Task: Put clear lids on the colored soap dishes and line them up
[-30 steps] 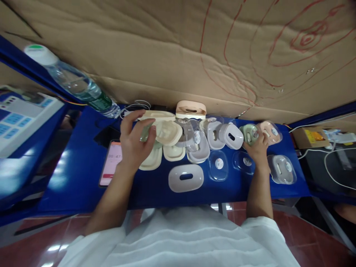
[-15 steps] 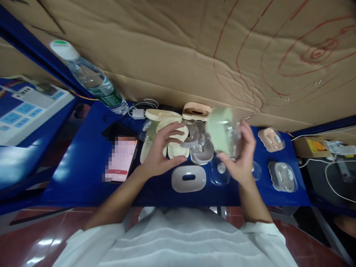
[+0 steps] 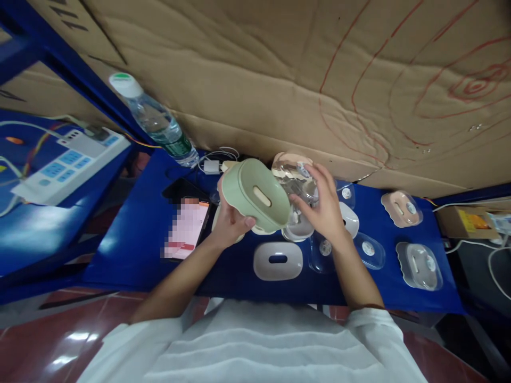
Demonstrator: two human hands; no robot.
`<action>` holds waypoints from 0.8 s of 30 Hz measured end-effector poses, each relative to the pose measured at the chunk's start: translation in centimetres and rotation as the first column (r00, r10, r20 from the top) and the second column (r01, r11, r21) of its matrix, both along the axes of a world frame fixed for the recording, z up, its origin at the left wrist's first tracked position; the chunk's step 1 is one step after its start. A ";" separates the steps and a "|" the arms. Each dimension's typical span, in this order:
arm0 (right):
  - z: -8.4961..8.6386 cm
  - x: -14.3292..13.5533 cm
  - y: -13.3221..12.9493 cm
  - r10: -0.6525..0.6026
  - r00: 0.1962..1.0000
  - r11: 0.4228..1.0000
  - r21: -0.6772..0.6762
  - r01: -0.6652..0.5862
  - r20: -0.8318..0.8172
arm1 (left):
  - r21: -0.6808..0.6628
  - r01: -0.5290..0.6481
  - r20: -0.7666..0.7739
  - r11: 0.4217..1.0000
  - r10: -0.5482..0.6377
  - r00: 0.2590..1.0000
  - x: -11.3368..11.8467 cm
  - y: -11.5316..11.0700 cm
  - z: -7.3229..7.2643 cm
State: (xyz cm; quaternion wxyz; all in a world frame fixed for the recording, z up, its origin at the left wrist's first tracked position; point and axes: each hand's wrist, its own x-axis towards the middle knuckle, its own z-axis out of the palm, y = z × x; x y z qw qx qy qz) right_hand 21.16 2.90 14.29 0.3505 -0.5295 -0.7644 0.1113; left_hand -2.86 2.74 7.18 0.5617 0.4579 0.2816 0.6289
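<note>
My left hand [image 3: 232, 223] grips a green oval box [image 3: 257, 194] by its left side, tilted above the blue table. A cream slot shows in the box's face. Just right of it, my right hand [image 3: 325, 205] holds a clear plastic cover [image 3: 297, 178] with a round sticker, apart from the green box. Beneath and behind the hands, cream and grey pieces are partly hidden. A light oval piece with a slot [image 3: 278, 275] lies near the table's front edge.
A water bottle [image 3: 159, 125], a white charger [image 3: 211, 166] and a phone [image 3: 187, 229] are at the left. Clear covers [image 3: 369, 250] lie right of my right hand. Farther right sit a pink box [image 3: 400, 208] and a grey box [image 3: 418, 266]. Cardboard [image 3: 239, 69] stands behind.
The green box has passed from my right hand to my left and moved left. The clear cover is now apart from it in my right hand. The view has shifted slightly.
</note>
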 end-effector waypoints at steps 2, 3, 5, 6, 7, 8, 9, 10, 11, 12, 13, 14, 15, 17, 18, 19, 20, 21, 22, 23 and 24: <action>-1.3 0.4 1.1 0.041 0.996 0.998 -0.049 -0.038 0.073 | 0.026 -0.038 -0.029 0.999 0.039 0.999 0.2 0.1 0.3; -1.7 0.5 1.5 0.059 0.991 0.997 -0.063 -0.051 0.119 | 0.052 -0.061 -0.048 0.997 0.063 0.997 0.2 0.2 0.4; -1.8 0.5 1.9 0.067 0.972 0.996 -0.073 -0.052 0.223 | 0.112 -0.101 -0.086 0.989 0.111 0.990 0.2 0.5 0.6; -1.5 0.5 1.9 0.072 0.962 0.996 -0.078 -0.053 0.264 | 0.137 -0.117 -0.105 0.984 0.132 0.986 0.2 0.6 0.7; -1.1 0.5 1.7 0.089 0.955 0.994 -0.088 -0.066 0.284 | 0.155 -0.125 -0.125 0.980 0.145 0.981 0.1 0.7 0.9; -0.6 0.5 1.5 0.123 0.952 0.990 -0.103 -0.097 0.282 | 0.166 -0.130 -0.144 0.978 0.154 0.977 0.0 0.8 1.0; 0.0 0.5 1.1 0.175 0.950 0.982 -0.119 -0.148 0.260 | 0.174 -0.130 -0.161 0.976 0.158 0.974 -0.1 0.9 1.1; 0.5 0.5 0.8 0.239 0.945 0.968 -0.133 -0.214 0.222 | 0.180 -0.124 -0.178 0.976 0.156 0.972 -0.2 1.0 1.2; 0.9 0.4 0.4 0.310 0.934 0.947 -0.143 -0.287 0.177 | 0.186 -0.111 -0.198 0.976 0.148 0.969 -0.3 1.0 1.2; 1.3 0.3 0.2 0.377 0.917 0.922 -0.145 -0.359 0.131 | 0.193 -0.092 -0.222 0.977 0.134 0.966 -0.3 1.0 1.1; 1.5 0.2 0.0 0.436 0.895 0.895 -0.143 -0.422 0.090 | 0.199 -0.068 -0.248 0.978 0.117 0.962 -0.4 1.0 1.0; 1.6 0.0 -0.2 0.482 0.874 0.871 -0.140 -0.471 0.058 | 0.201 -0.045 -0.275 0.979 0.101 0.956 -0.4 1.1 0.9; 1.6 -0.2 -0.2 0.513 0.858 0.852 -0.138 -0.505 0.033 | 0.201 -0.028 -0.299 0.979 0.088 0.950 -0.5 1.1 0.7; 1.5 -0.4 0.0 0.541 0.841 0.833 -0.137 -0.537 -0.008 | 0.203 -0.018 -0.332 0.979 0.087 0.939 -0.6 1.3 0.2; 1.5 -0.5 0.1 0.543 0.839 0.830 -0.138 -0.541 -0.029 | 0.207 -0.026 -0.342 0.978 0.097 0.935 -0.6 1.3 -0.1; 1.4 -0.5 0.3 0.540 0.840 0.830 -0.137 -0.541 -0.049 | 0.212 -0.036 -0.349 0.977 0.110 0.931 -0.7 1.4 -0.4; 1.5 -0.4 0.4 0.533 0.843 0.833 -0.131 -0.537 -0.068 | 0.219 -0.046 -0.352 0.975 0.123 0.928 -0.7 1.5 -0.6; 1.6 -0.3 0.5 0.525 0.847 0.838 -0.122 -0.531 -0.085 | 0.227 -0.053 -0.353 0.973 0.132 0.926 -0.8 1.5 -0.7; 1.8 0.0 0.5 0.515 0.852 0.844 -0.115 -0.523 -0.098 | 0.237 -0.057 -0.354 0.970 0.140 0.925 -0.9 1.6 -0.7; 2.0 0.5 0.4 0.500 0.859 0.853 -0.107 -0.510 -0.105 | 0.251 -0.061 -0.359 0.966 0.151 0.921 -1.0 1.6 -0.5; 2.4 1.2 0.2 0.476 0.873 0.868 -0.103 -0.486 -0.107 | 0.272 -0.072 -0.372 0.960 0.174 0.912 -1.2 1.6 -0.2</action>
